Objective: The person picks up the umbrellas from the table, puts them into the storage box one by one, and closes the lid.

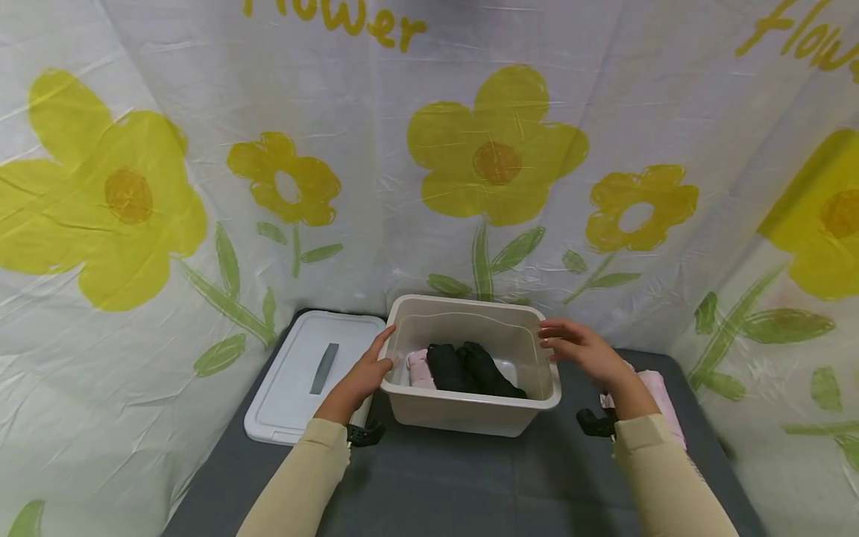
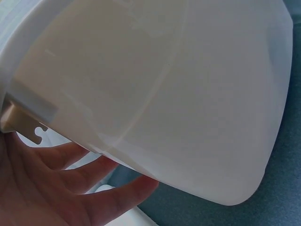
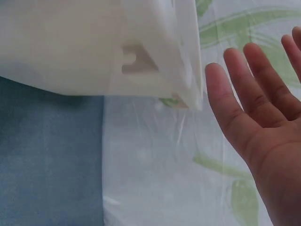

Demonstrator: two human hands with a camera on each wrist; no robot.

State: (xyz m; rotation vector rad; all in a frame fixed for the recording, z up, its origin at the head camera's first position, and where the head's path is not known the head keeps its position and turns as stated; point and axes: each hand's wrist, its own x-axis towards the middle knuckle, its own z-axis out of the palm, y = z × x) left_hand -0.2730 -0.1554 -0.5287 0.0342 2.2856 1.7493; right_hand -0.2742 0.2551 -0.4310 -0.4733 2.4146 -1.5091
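Left hand: the left hand (image 1: 359,379) lay against the bin's left end, fingers only slightly bent and spread along the outer wall below the rim, thumb and index at the rim; no firm squeeze showed.
Right hand: the right hand (image 1: 593,362) stood wide at the right end, fingers nearly straight and holding nothing; the right wrist view showed its fingertips just beside the rim, seemingly not touching.
Bin: the bin (image 1: 463,414) sat upright between the 2 hands, toward the far side of the table.
Handling: it looked like stiff, smooth plastic, probably light, a little slippery and not very fragile; its load seemed soft.
Best hold: the rim at both short ends, fingers hooked beneath, seemed the surest place to take it.
Inside: 1 pink bundle (image 1: 420,370) lay at the left, with 2 black bundles (image 1: 450,369) to its right.
Lid: the lid (image 1: 298,388), with a grey handle (image 1: 325,369), lay left of the bin.
Right side: a pink cloth (image 1: 661,395) lay partly behind the right wrist.
Surroundings: a dark table (image 1: 463,485) stood before a flowered curtain (image 1: 382,253).
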